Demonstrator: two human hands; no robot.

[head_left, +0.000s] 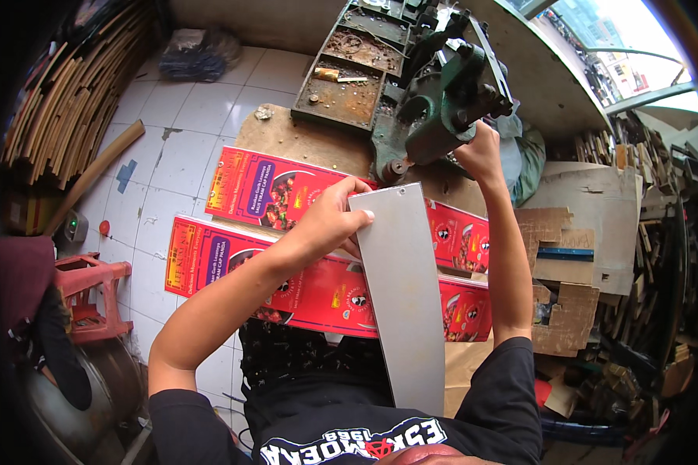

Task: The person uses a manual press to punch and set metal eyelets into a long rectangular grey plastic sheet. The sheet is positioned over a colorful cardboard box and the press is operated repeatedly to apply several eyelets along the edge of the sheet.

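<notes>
My left hand (pixel 340 215) pinches the top corner of a long grey panel (pixel 403 302), thumb on its upper face. A small hole shows near the panel's other top corner. That end lies just below the round metal tip (pixel 396 168) of a dark green machine (pixel 442 124), apparently a bench press. At the machine's right side my right hand (pixel 481 153) is closed; the machine hides what its fingers grip. Under the panel and my left forearm lie two long red printed panels (pixel 318 283), (pixel 248 186) with food pictures, one nearer me than the other.
A rusty compartment tray (pixel 338 91) with small bits sits left of the machine on a wooden board (pixel 275 136). Wood strips (pixel 77 101) lean at far left, above a red plastic stool (pixel 93 291). Cardboard (pixel 582 217) and stacked scraps stand at right. Someone's dark sleeve (pixel 62 356) shows lower left.
</notes>
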